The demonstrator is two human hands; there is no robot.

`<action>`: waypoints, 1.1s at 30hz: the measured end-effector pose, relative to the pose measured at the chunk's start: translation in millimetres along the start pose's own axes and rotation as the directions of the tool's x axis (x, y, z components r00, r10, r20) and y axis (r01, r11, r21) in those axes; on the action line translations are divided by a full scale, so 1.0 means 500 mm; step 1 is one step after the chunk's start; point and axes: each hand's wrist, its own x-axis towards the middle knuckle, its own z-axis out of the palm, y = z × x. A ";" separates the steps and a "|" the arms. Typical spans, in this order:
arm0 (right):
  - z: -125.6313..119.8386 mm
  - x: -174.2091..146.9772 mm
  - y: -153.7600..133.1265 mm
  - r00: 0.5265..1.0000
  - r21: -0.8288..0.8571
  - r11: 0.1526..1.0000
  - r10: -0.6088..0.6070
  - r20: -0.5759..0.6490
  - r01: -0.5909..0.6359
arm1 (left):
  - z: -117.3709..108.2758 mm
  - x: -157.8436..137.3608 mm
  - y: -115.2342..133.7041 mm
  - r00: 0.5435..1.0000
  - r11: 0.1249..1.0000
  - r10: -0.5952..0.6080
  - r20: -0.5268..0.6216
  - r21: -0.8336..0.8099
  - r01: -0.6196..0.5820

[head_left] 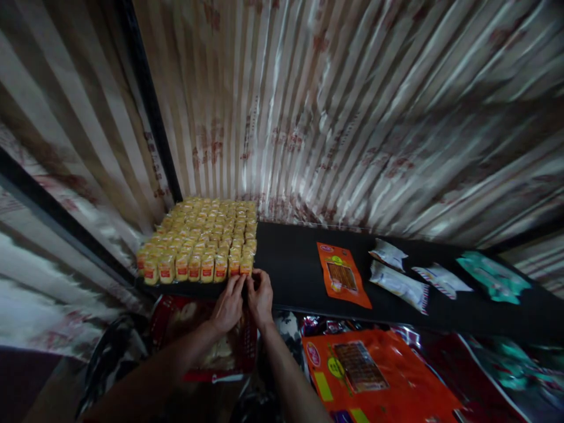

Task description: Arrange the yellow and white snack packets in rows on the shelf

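Small yellow packets in clear wrap with red labels (194, 235) stand in tight rows at the left end of a black shelf (286, 258). At the front right corner of this block is a yellow packet (246, 265), upright against its neighbour. My left hand (228, 306) has its fingertips at the packet's lower front. From the right, my right hand (261, 298) pinches at the same packet's lower edge. Fingers of both hands are closed about it, partly covering its bottom. Below my left hand lies a red bag (170, 311) with pale contents.
On the shelf to the right lie an orange packet (343, 275), several white packets (399, 285) and a green packet (493, 276). Below the shelf edge are a large orange bag (379, 376) and other bags. Striped, printed sheeting (286, 117) hangs behind; a dark post (152, 100) stands left.
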 end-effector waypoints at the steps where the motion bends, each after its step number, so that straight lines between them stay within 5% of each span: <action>1: -0.003 0.001 -0.002 1.000 0.006 1.000 -0.002 0.003 0.002 | 0.003 -0.001 -0.002 1.000 1.000 -0.003 0.005 0.015 0.003; 7: -0.019 0.019 -0.001 0.998 0.041 0.998 0.051 -0.031 -0.049 | 0.022 -0.007 -0.006 1.000 0.985 -0.027 0.011 0.169 0.025; 14: 0.010 0.037 0.007 0.976 0.181 0.967 0.153 0.158 -0.181 | 0.036 -0.008 -0.015 0.999 0.952 0.038 -0.007 0.305 -0.034; 22: 0.011 0.039 0.001 0.975 0.226 0.954 0.165 0.150 -0.197 | 0.047 -0.003 -0.003 0.996 0.906 0.019 -0.088 0.423 0.021; 27: 0.011 0.069 0.006 0.968 0.359 0.900 0.236 0.082 -0.249 | 0.054 -0.004 -0.005 0.983 0.887 0.088 -0.160 0.462 -0.005; 33: 0.036 0.128 0.009 0.956 0.510 0.811 0.212 0.203 -0.289 | 0.060 0.000 -0.006 0.952 0.852 0.188 -0.242 0.521 -0.036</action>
